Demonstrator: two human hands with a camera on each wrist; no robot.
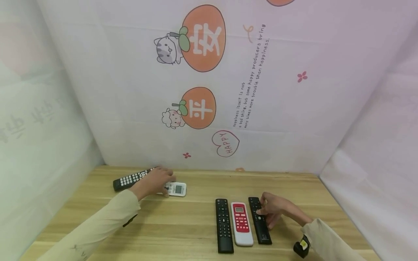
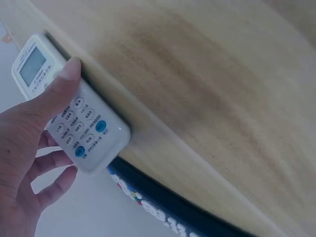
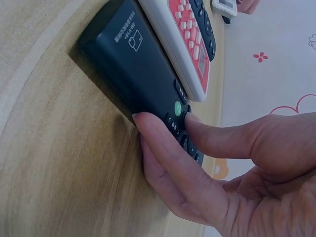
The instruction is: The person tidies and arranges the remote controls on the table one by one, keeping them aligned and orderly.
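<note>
My left hand (image 1: 155, 182) is over a small white remote (image 1: 179, 189) at the table's back left; in the left wrist view its thumb lies across the white remote (image 2: 94, 123) and the fingers curl at its far edge. A long black remote (image 1: 130, 179) lies slanted beside it, partly under that hand in the head view. My right hand (image 1: 274, 208) grips the upper part of a black remote (image 1: 262, 228), thumb on the buttons and fingers along the side, as the right wrist view shows. That remote (image 3: 128, 64) rests on the wood.
A red-and-white remote (image 1: 246, 237) lies just left of the gripped black one, with another black remote (image 1: 224, 243) to its left. These three stand roughly parallel on the wooden table (image 1: 163, 224). White printed cloth (image 1: 281, 145) rises behind and at both sides.
</note>
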